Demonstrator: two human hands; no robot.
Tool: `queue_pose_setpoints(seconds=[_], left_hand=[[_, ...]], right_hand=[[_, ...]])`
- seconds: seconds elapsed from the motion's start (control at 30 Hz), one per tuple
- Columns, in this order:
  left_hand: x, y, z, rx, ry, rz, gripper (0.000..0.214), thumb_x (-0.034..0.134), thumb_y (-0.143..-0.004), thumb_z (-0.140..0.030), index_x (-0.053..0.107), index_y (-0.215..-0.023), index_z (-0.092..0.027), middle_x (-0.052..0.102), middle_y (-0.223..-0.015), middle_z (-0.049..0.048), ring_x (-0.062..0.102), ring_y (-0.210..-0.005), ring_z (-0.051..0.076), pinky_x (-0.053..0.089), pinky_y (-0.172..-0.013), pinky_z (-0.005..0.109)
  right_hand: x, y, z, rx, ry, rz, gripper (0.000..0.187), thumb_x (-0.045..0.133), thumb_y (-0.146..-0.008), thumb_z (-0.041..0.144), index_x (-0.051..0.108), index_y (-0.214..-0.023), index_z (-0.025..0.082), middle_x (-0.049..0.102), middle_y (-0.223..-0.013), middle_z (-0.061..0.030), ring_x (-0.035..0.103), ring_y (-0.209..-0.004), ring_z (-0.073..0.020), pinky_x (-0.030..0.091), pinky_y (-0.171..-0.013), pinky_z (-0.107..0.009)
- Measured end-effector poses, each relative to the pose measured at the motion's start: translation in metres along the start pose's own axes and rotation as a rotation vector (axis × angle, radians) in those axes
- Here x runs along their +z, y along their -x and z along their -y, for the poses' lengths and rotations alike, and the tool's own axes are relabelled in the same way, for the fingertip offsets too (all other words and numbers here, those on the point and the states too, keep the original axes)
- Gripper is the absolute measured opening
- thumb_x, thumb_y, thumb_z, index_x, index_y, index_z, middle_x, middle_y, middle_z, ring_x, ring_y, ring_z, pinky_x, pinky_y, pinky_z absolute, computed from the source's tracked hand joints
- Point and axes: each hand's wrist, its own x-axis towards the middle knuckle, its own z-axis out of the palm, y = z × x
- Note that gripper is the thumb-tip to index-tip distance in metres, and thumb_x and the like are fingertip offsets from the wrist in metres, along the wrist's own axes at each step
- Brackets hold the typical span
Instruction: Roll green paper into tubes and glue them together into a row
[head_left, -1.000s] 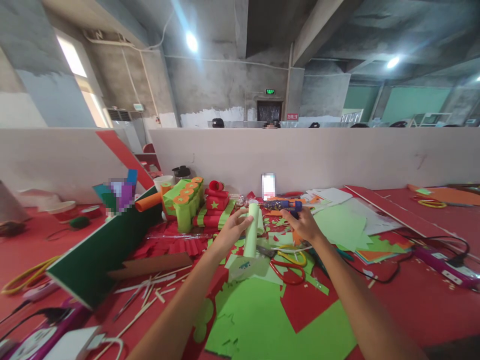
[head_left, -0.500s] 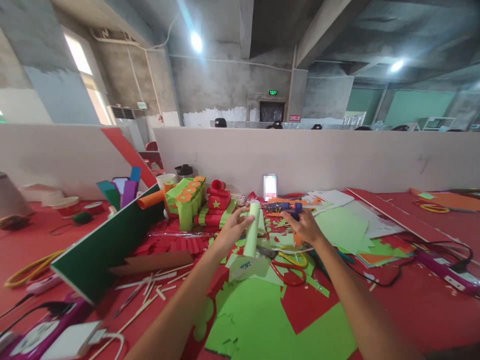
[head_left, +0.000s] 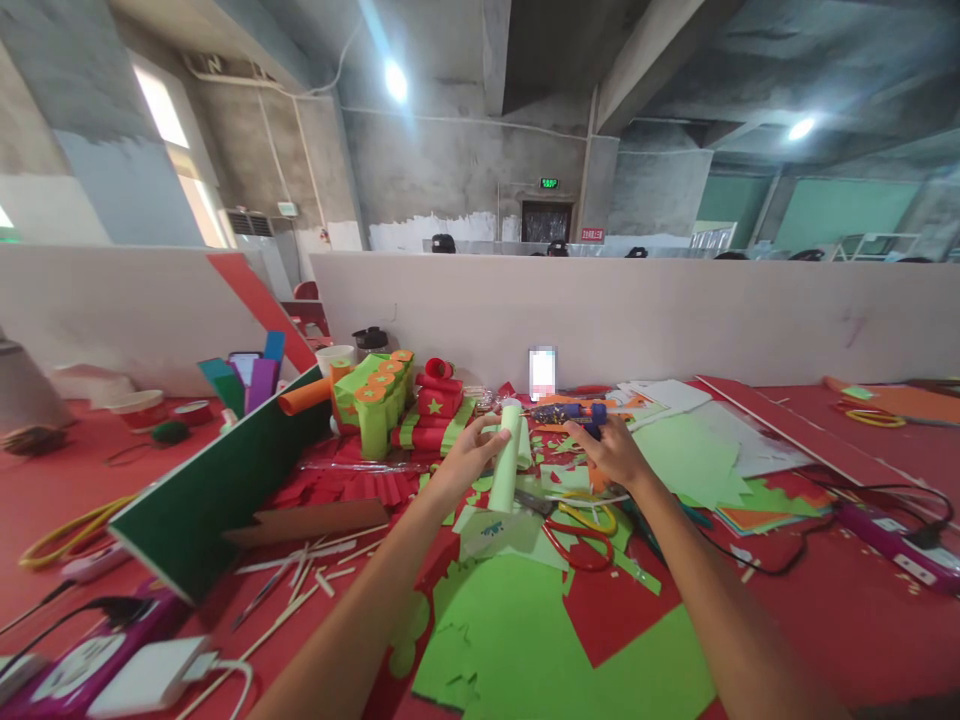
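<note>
My left hand [head_left: 474,452] is closed around the upper part of a pale green paper tube [head_left: 505,475], which stands nearly upright. The tube's lower end meets a pale green paper piece [head_left: 487,533] with a small dark print. In my right hand [head_left: 613,452] is a dark blue glue gun [head_left: 570,414], its nozzle pointing left at the tube's top. Whether the nozzle touches the paper I cannot tell. Below my hands lie scissors with red and yellow handles [head_left: 577,545] and a large bright green sheet [head_left: 540,640].
Green and orange paper tubes [head_left: 375,405] and red rolls [head_left: 439,405] stand at the back left, beside a dark green board [head_left: 217,500]. A phone [head_left: 543,374] leans against the white partition [head_left: 675,310]. Purple power strips [head_left: 892,540] with cables lie on both sides.
The whole view has shifted slightly to the right. Both hands keep their hold, with the tube and the glue gun almost unchanged in position.
</note>
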Motion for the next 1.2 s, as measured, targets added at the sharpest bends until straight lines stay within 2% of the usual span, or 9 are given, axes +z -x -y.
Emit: queue_pose_setpoints(seconds=[0.2, 0.33, 0.5, 0.73, 0.83, 0.97, 1.03, 1.2], left_hand=[[-0.0032, -0.0036, 0.0015, 0.018, -0.011, -0.081, 0.054, 0.075, -0.068, -0.05, 0.058, -0.109, -0.019, 0.056, -0.074, -0.0023, 0.054, -0.066, 0.012, 0.043, -0.062, 0.023], [-0.0039, -0.0039, 0.0006, 0.009, -0.009, -0.072, 0.054, 0.074, -0.068, -0.05, 0.059, -0.11, -0.02, 0.06, -0.081, 0.0006, 0.057, -0.072, 0.014, 0.044, -0.065, 0.024], [-0.0024, -0.0014, -0.0015, -0.004, -0.011, -0.051, 0.051, 0.075, -0.069, -0.049, 0.06, -0.108, -0.02, 0.06, -0.079, -0.0003, 0.057, -0.072, 0.014, 0.045, -0.067, 0.025], [-0.002, -0.0014, 0.0006, -0.021, 0.012, -0.023, 0.052, 0.075, -0.069, -0.048, 0.058, -0.108, -0.019, 0.061, -0.082, 0.0013, 0.058, -0.072, 0.014, 0.046, -0.066, 0.025], [-0.0036, -0.0028, 0.0007, -0.01, 0.009, -0.046, 0.052, 0.075, -0.069, -0.048, 0.058, -0.109, -0.019, 0.059, -0.079, -0.0001, 0.056, -0.069, 0.013, 0.045, -0.063, 0.023], [-0.0057, -0.004, 0.0001, -0.003, -0.01, -0.102, 0.053, 0.075, -0.068, -0.049, 0.059, -0.109, -0.019, 0.057, -0.077, -0.001, 0.055, -0.066, 0.012, 0.042, -0.058, 0.022], [-0.006, -0.004, 0.0002, -0.005, -0.014, -0.086, 0.053, 0.074, -0.069, -0.05, 0.059, -0.11, -0.019, 0.056, -0.076, -0.0017, 0.054, -0.065, 0.011, 0.041, -0.058, 0.021], [-0.0042, -0.003, 0.0023, -0.023, 0.001, -0.013, 0.051, 0.075, -0.069, -0.049, 0.059, -0.109, -0.02, 0.061, -0.083, 0.0003, 0.058, -0.072, 0.013, 0.045, -0.066, 0.024]], right_hand=[[-0.002, 0.0017, 0.0035, -0.025, -0.021, 0.154, 0.036, 0.054, -0.087, 0.048, 0.054, -0.064, 0.02, 0.047, -0.049, 0.0039, 0.048, -0.048, -0.0138, 0.038, -0.05, -0.025], [-0.0009, 0.0014, 0.0049, -0.038, -0.031, 0.116, 0.034, 0.054, -0.087, 0.048, 0.056, -0.068, 0.02, 0.05, -0.056, 0.002, 0.048, -0.055, -0.0148, 0.038, -0.054, -0.026], [-0.0001, 0.0003, 0.0034, -0.004, -0.035, 0.05, 0.041, 0.055, -0.086, 0.051, 0.047, -0.059, 0.021, 0.043, -0.049, 0.0041, 0.043, -0.048, -0.0129, 0.035, -0.05, -0.025], [0.0003, -0.001, 0.0045, -0.021, -0.005, 0.009, 0.04, 0.054, -0.087, 0.047, 0.049, -0.058, 0.02, 0.047, -0.05, 0.0032, 0.048, -0.052, -0.0143, 0.037, -0.055, -0.026], [-0.0012, -0.0004, 0.0063, -0.063, 0.002, 0.079, 0.036, 0.054, -0.087, 0.046, 0.053, -0.063, 0.02, 0.049, -0.055, 0.003, 0.048, -0.055, -0.0144, 0.037, -0.056, -0.025], [-0.0026, 0.0008, 0.0079, -0.093, -0.011, 0.204, 0.037, 0.053, -0.087, 0.046, 0.049, -0.062, 0.02, 0.045, -0.055, 0.0036, 0.045, -0.055, -0.0139, 0.035, -0.055, -0.025], [-0.0022, 0.0006, 0.0077, -0.089, -0.001, 0.182, 0.037, 0.053, -0.087, 0.046, 0.048, -0.061, 0.02, 0.045, -0.055, 0.0035, 0.045, -0.055, -0.014, 0.035, -0.055, -0.025], [0.0, -0.0017, 0.005, -0.053, 0.018, 0.022, 0.039, 0.053, -0.088, 0.046, 0.047, -0.058, 0.02, 0.045, -0.053, 0.003, 0.044, -0.053, -0.014, 0.034, -0.055, -0.026]])
